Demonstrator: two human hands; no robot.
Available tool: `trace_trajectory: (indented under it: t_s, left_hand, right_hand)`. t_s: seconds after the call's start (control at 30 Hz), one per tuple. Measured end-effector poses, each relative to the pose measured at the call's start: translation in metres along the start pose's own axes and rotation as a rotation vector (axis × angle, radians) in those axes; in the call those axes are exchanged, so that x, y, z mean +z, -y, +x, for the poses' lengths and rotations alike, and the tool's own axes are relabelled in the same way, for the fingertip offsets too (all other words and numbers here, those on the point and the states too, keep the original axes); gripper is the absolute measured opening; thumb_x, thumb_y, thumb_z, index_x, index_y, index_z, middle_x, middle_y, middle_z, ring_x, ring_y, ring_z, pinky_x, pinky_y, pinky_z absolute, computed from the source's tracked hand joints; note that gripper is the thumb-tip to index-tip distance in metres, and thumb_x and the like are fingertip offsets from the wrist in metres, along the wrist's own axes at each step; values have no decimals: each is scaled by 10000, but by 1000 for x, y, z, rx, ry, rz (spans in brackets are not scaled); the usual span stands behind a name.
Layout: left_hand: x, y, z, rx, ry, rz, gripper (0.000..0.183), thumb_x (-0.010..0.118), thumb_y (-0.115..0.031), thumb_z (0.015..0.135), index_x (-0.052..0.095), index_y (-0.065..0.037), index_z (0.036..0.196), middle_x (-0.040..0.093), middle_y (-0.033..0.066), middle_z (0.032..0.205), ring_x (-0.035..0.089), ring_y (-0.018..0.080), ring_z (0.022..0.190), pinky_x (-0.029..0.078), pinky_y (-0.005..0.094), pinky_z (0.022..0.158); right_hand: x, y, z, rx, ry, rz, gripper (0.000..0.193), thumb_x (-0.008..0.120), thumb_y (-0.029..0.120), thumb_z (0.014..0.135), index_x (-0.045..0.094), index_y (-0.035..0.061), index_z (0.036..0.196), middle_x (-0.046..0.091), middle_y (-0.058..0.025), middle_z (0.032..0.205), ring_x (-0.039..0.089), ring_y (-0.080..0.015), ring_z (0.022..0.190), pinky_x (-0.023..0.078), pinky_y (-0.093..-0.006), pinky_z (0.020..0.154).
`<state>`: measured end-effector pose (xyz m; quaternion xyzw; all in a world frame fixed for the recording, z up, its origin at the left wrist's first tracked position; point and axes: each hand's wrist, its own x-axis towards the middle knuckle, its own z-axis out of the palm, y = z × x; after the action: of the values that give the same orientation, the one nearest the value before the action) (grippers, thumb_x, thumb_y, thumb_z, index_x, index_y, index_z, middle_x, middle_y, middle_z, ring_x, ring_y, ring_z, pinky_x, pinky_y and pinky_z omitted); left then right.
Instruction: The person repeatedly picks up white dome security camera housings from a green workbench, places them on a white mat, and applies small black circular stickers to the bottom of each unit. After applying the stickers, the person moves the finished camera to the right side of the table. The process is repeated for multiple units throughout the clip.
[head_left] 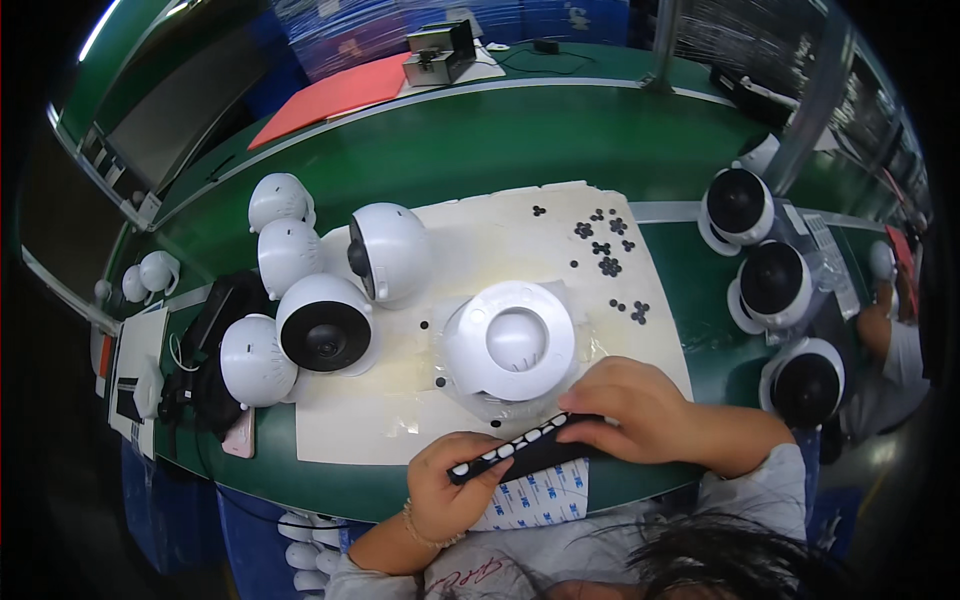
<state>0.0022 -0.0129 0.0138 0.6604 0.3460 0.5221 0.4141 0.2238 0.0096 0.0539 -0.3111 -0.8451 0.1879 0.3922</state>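
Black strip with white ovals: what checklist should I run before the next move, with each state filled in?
1. Strip held at both ends: ok; left hand and right hand each pinch it.
2. White shell beyond the hands, its ring facing up: ok.
3. Area around the shell free of loose black dots: not ok; one dot lies close to its left side.
4. Dots already stuck on the ring: cannot tell; too small to judge.
5. Blue-printed sheet separate from the strip: cannot tell; the strip and hands hide where they meet.
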Motion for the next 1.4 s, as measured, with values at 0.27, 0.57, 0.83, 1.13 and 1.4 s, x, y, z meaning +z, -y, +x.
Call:
trace_trajectory:
  t_s: [0.27,0.57,0.83,1.13,1.4]
  left_hand:
    - [-5,5,-6,-96,-52,143,145,684,-34,725,571,21,797,607,95,677,569,141,587,449,239,557]
    - [-3,4,-4,-220,-106,60,110,677,-50,728,589,16,732,594,78,635,537,113,545,419,240,506]
    - [2,2,10,90,123,274,182,659,-14,646,607,-21,820,613,112,728,590,260,638,458,321,582]
    - [0,7,10,177,133,303,200,658,24,609,590,7,796,590,135,723,569,249,616,442,302,545]
    - [2,10,6,255,135,420,265,620,-32,633,604,-40,897,610,81,760,572,255,627,441,332,568]
  right_hand:
    - [-2,-2,-7,90,31,149,154,642,83,734,616,79,886,617,-59,960,584,-225,901,452,-311,759]
    - [-1,-12,-1,-93,-155,267,313,688,89,700,540,106,976,563,-98,1088,530,-262,1004,391,-390,818]
    - [16,11,18,-103,9,149,430,673,82,707,535,85,1114,583,-72,941,550,-214,885,398,-319,761]
    - [19,5,5,-484,0,-151,313,628,93,697,595,72,1008,575,-45,904,542,-207,888,396,-309,734]
    - [28,10,12,-79,15,290,259,604,44,759,587,60,1017,576,-85,966,546,-231,878,421,-349,701]
